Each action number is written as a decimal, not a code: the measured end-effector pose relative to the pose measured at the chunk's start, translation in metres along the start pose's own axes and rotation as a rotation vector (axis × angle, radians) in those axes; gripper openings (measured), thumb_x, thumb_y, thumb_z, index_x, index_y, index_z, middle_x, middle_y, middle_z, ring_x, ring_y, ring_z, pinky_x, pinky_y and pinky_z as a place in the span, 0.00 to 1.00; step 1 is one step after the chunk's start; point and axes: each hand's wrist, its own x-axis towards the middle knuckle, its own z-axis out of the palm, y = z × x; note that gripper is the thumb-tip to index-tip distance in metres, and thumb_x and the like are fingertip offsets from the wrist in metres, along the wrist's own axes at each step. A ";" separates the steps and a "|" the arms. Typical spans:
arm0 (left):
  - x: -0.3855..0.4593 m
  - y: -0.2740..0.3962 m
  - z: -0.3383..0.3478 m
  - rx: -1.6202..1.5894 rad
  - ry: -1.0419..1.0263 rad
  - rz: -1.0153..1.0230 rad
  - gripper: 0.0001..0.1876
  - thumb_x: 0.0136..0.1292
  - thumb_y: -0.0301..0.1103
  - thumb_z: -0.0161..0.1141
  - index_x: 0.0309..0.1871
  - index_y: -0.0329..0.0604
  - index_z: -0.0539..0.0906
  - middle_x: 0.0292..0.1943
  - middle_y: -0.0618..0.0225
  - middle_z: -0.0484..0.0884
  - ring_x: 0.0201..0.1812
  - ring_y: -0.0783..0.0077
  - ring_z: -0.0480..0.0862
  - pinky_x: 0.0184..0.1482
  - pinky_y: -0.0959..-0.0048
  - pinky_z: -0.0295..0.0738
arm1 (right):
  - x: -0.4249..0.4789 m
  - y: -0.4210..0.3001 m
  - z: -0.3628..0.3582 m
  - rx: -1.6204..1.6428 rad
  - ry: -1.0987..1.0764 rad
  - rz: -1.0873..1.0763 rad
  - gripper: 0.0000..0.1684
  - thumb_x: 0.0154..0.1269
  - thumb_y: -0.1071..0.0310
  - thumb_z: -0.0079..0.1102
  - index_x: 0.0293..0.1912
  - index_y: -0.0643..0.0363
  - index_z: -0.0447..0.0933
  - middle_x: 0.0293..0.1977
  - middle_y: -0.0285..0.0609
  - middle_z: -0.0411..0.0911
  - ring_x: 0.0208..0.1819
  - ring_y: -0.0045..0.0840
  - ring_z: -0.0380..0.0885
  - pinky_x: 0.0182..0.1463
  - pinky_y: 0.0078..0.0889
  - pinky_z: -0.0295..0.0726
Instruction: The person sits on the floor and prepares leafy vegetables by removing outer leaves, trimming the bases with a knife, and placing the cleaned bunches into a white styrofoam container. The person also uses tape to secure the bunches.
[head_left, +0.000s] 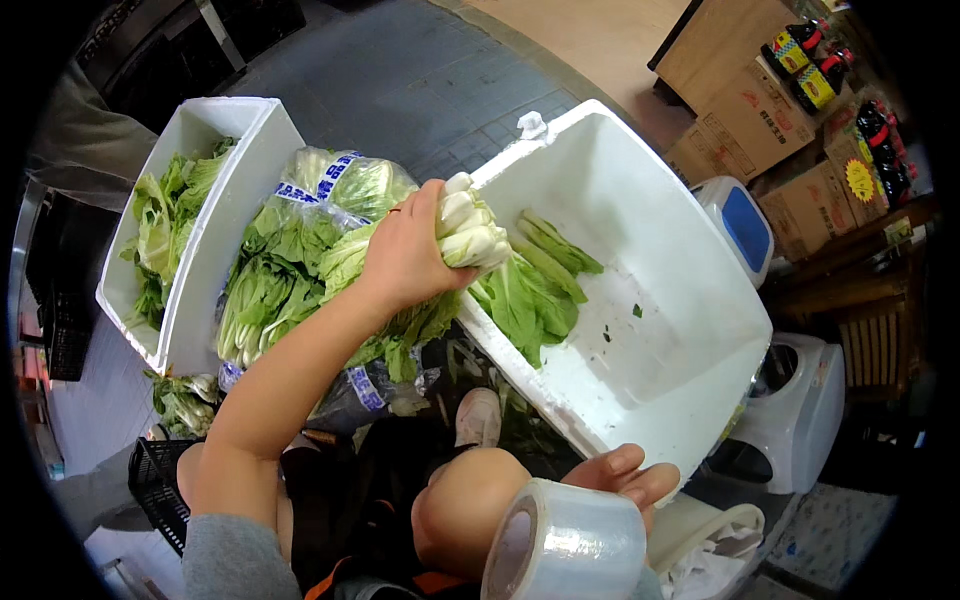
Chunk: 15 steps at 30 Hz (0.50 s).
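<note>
My left hand (405, 251) grips a bunch of leafy greens by its pale stem ends (469, 225), above the near left rim of a large white foam box (660, 300). A few loose green leaves (536, 300) lie in that box. At the lower right, my right hand (626, 480) is partly hidden behind a roll of clear plastic film (577, 540); its fingers are curled and I cannot tell how it bears the roll. Left of the foam box, more leafy greens (277, 277) lie beside vegetables in a clear bag with printed tape (360, 180).
A second white foam box (247, 165) with greens stands at the left. A black plastic crate (157, 480) is at the lower left. Right of the large box are a plastic stool (810, 412), a bin (739, 525), cardboard boxes (750, 127) and dark bottles (817, 82).
</note>
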 end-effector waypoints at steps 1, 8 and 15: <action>-0.002 -0.003 0.000 0.010 0.009 -0.011 0.47 0.35 0.45 0.74 0.60 0.40 0.61 0.48 0.51 0.75 0.48 0.49 0.77 0.51 0.60 0.72 | 0.001 -0.006 -0.020 -0.032 -0.122 0.073 0.32 0.43 0.48 0.72 0.49 0.46 0.75 0.50 0.31 0.62 0.53 0.26 0.56 0.66 0.38 0.52; 0.007 0.006 0.007 0.039 0.033 0.012 0.45 0.36 0.47 0.74 0.58 0.40 0.64 0.47 0.52 0.75 0.48 0.50 0.77 0.51 0.60 0.72 | -0.003 0.009 -0.046 -0.094 -0.231 0.136 0.15 0.54 0.62 0.65 0.36 0.58 0.71 0.32 0.40 0.64 0.45 0.33 0.65 0.57 0.42 0.62; -0.002 -0.002 -0.001 -0.028 0.006 -0.076 0.40 0.35 0.47 0.75 0.51 0.43 0.67 0.43 0.52 0.77 0.46 0.50 0.78 0.49 0.59 0.74 | 0.050 0.035 -0.027 0.128 -0.704 0.305 0.11 0.58 0.74 0.61 0.43 0.62 0.77 0.39 0.44 0.76 0.43 0.33 0.73 0.54 0.37 0.70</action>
